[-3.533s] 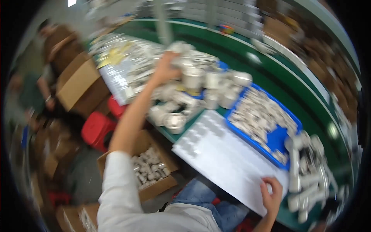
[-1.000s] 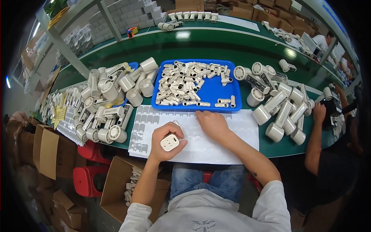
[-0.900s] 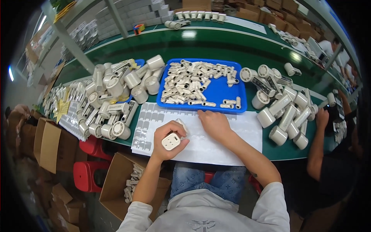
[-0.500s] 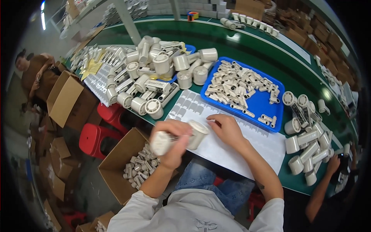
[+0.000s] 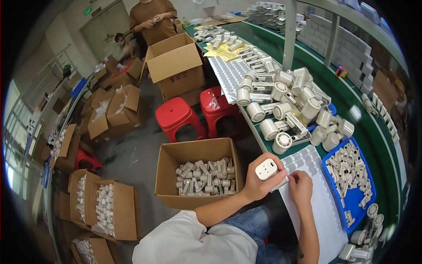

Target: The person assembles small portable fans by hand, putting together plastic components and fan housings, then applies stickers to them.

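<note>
Left hand (image 5: 257, 185) clamped on a white rounded plastic part (image 5: 267, 169) — right hand (image 5: 300, 188) pinching its end, just off the counter (image 5: 351, 99) edge.

2 red stools (image 5: 181, 116), 1 blue tray (image 5: 351, 198), 2 hands (image 5: 259, 180).

we're on a factory assembly line: long green bench (image 5: 373, 127) heaped with white plastic parts (image 5: 285, 101), blue tray (image 5: 351, 202) of pieces, open cartons (image 5: 198, 171) of finished units, red stools (image 5: 180, 116), another person (image 5: 154, 17) working nearby.
</note>
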A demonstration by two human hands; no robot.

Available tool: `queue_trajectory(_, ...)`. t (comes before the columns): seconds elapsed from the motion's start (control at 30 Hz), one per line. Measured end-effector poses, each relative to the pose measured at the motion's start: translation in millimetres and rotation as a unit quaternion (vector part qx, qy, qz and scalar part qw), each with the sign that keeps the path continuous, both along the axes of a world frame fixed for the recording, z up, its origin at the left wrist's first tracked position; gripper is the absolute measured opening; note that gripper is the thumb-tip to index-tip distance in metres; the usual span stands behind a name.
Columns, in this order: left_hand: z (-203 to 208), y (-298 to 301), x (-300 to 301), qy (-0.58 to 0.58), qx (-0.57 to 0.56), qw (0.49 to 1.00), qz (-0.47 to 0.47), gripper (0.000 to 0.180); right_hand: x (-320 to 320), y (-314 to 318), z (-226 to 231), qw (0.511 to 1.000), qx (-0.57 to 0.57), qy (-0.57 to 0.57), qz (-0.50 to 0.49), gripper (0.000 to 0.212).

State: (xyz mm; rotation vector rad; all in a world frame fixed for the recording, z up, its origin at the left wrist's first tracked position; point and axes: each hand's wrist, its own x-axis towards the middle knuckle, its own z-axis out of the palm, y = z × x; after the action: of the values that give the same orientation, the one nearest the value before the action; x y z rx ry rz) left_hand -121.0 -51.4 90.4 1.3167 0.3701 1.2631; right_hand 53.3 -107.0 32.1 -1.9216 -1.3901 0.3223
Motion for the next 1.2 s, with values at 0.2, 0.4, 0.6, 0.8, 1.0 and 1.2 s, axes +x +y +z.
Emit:
queue_trajectory(0.2,-4.9,2.6,5.3,-0.003,-0.005,1.000,-0.020,0.016,-6.9,8.2,5.7,0.998,-0.037,0.021,-0.049,0.012)
queue_trajectory(0.4,-1.4,-1.3,9.4,0.010,-0.008,0.999,-0.031,0.016,-3.0,8.4,2.9,0.998,-0.040,-0.007,-0.042,0.011)
queue_trajectory(0.6,-3.3,-2.3,12.5,0.010,0.000,0.999,-0.037,0.016,-4.4,5.2,-0.1,0.998,-0.040,-0.031,-0.029,0.009)
queue_trajectory(0.8,-2.1,-6.6,14.3,0.004,-0.011,0.999,-0.050,0.016,-6.5,3.9,3.4,0.999,-0.036,-0.013,-0.029,0.011)
queue_trajectory(1.0,-4.2,-5.1,14.5,0.013,0.005,0.999,-0.042,0.016,6.4,-2.5,-3.7,0.998,-0.015,0.054,0.022,0.010)
queue_trajectory(1.2,0.8,-10.3,13.0,0.020,0.000,0.998,-0.051,0.015,22.5,-19.0,12.6,0.936,-0.105,0.327,0.077,0.008)
